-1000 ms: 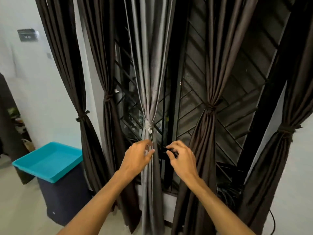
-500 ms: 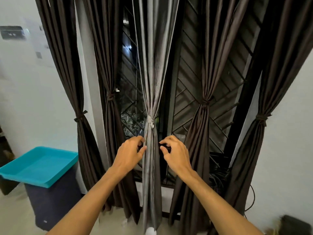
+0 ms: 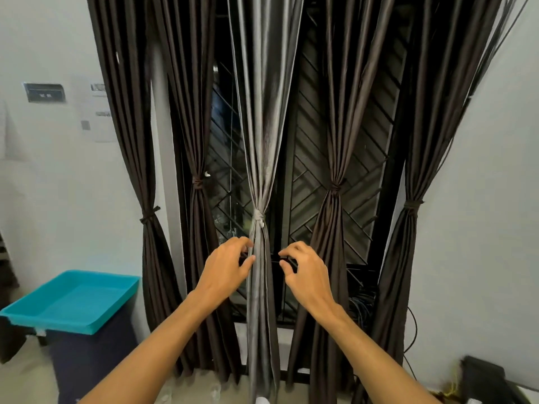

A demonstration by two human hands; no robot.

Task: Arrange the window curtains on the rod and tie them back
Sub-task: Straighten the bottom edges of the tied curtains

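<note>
Brown curtains [image 3: 335,141]: four dark panels hang across the window, two on the left and two on the right. Each is cinched at its waist by a dark band.
Window grille [image 3: 309,141]: black metal bars with slanted slats, on the far side of the cloth.
Grey curtain [image 3: 262,112]: one silvery panel hangs in the middle, its long axis straight up and down. It is gathered into a narrow column that runs between the two hands.
Teal tray [image 3: 75,298]: sits on a dark bin at near left, well apart from the work.
Left hand [image 3: 226,268]: thumb and fingertips are curled and pinch the left edge of the grey column. This is the closer hand.
Right hand [image 3: 307,272]: fingers are curled just to the right of the column without touching it. Whether they hold anything cannot be told.
Pale tie [image 3: 258,218]: knotted round the grey column just above both hands, so any tidying likely means reaching up.
</note>
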